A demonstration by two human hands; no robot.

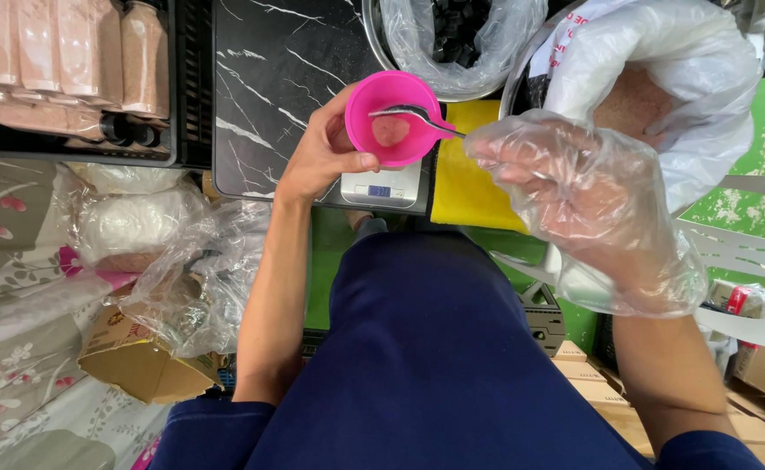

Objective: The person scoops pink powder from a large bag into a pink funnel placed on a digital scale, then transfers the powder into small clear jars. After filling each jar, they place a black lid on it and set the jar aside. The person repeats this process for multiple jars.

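My left hand [323, 150] grips a bright pink bowl [392, 119] by its left rim, holding it over a small digital scale [382, 186]. A little pink powder lies in the bowl's bottom. My right hand [574, 198], inside a loose clear plastic glove, holds a metal spoon [413, 114] whose bowl rests over the pink bowl's opening. Just behind my right hand stands a large clear bag of pink powder [639, 100], its mouth open.
The scale sits on a black marble-patterned tabletop [269, 78] beside a yellow cloth [469, 187]. A metal bowl lined with plastic holds dark pieces [456, 30]. A black crate of filled pink jars [69, 61] is at left, with plastic bags [156, 252] and a cardboard box [134, 357] below.
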